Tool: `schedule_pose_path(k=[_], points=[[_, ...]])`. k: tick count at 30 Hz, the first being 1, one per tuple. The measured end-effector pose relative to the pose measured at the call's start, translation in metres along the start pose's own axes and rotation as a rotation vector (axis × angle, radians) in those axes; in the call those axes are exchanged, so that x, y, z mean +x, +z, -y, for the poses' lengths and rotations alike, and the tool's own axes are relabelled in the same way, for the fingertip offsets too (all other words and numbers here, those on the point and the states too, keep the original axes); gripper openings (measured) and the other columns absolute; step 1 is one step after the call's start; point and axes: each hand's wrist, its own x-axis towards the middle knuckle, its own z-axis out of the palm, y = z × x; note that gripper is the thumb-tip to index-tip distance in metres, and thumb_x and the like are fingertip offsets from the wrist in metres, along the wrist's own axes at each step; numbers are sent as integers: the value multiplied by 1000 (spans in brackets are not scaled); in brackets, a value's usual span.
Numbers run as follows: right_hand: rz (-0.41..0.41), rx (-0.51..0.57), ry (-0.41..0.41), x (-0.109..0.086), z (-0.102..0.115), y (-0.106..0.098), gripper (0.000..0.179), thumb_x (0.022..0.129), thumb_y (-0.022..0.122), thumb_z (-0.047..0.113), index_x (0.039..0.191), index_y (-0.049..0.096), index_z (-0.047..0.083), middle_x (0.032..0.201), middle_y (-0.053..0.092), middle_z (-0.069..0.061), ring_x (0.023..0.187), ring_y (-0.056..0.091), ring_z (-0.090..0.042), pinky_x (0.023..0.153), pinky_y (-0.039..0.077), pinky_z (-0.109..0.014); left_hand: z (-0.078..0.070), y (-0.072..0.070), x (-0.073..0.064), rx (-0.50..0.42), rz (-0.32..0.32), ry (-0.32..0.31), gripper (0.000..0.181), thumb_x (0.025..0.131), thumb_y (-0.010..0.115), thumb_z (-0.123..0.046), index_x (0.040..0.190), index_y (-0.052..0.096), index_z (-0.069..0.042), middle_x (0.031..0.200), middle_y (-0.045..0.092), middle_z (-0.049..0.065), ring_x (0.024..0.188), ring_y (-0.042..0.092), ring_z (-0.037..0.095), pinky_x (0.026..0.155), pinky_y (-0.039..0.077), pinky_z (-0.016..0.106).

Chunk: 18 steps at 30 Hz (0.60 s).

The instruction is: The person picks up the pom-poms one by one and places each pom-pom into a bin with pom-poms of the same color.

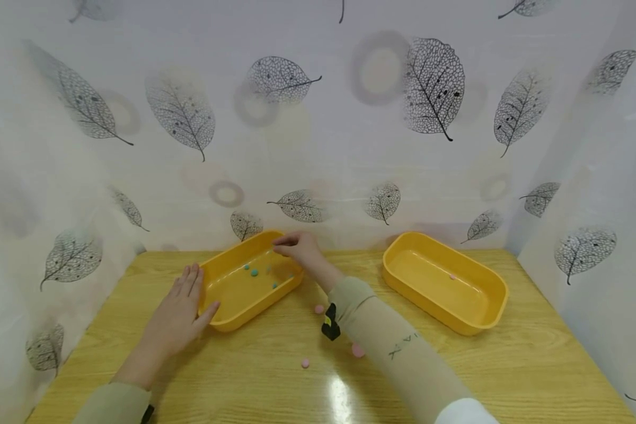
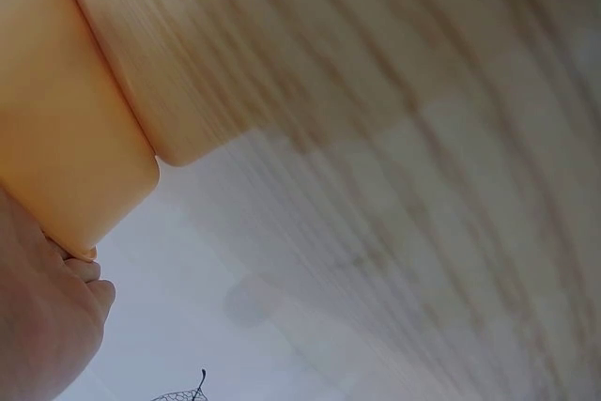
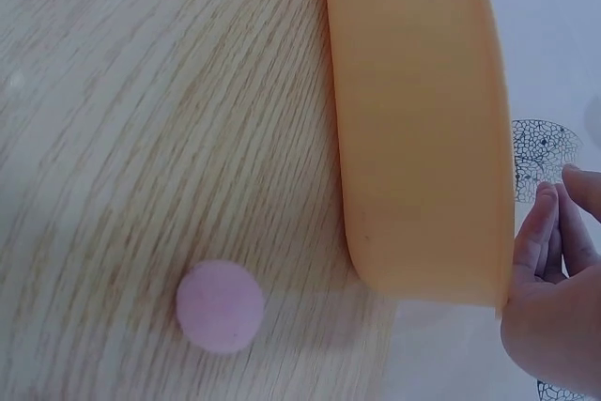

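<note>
A yellow tray (image 1: 249,312) stands at an angle on the left of the table with several small blue-green pieces (image 1: 254,272) inside. My left hand (image 1: 177,309) rests against its left end, fingers fairly straight along the outer wall and thumb at the near rim. Over the tray's far right corner is my right hand (image 1: 302,248), fingertips pointing inward above the tray. In the right wrist view its thumb and fingertips lie close together with a narrow gap, and no piece shows between them. One pink round piece (image 3: 221,307) lies on the table near that tray.
A second yellow tray (image 1: 440,315) stands to the right with a small pink piece (image 1: 453,277) in it. Two more pink pieces, one round (image 1: 305,364) and one partly behind the right sleeve (image 1: 357,350), lie on the wooden table (image 1: 244,377). A leaf-patterned curtain (image 1: 339,147) encloses the back and sides.
</note>
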Motion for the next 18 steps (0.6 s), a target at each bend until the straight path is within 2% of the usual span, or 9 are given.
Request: schedule_pose_path(k=[8, 11, 18], points=[[-4, 28, 16, -3, 1, -1, 24, 100, 73, 7, 121, 77, -2, 128, 76, -18, 115, 73, -33, 106, 59, -45, 0, 1, -1, -3, 0, 0, 86, 110, 52, -43, 161, 19, 17, 172, 11, 35, 160, 18, 54, 133, 20, 62], [7, 40, 32, -3, 3, -4, 25, 101, 73, 8, 123, 77, -2, 129, 75, -18, 118, 72, -34, 106, 60, -42, 0, 1, -1, -4, 0, -1, 86, 110, 52, -43, 161, 19, 17, 172, 12, 35, 160, 18, 54, 132, 20, 62], [62, 44, 10, -9, 7, -25, 29, 101, 72, 10, 128, 74, -3, 134, 73, -18, 121, 71, -33, 108, 59, -41, -1, 0, -1, -1, -7, -2, 85, 110, 54, -42, 161, 20, 17, 172, 14, 36, 160, 18, 54, 133, 20, 61]])
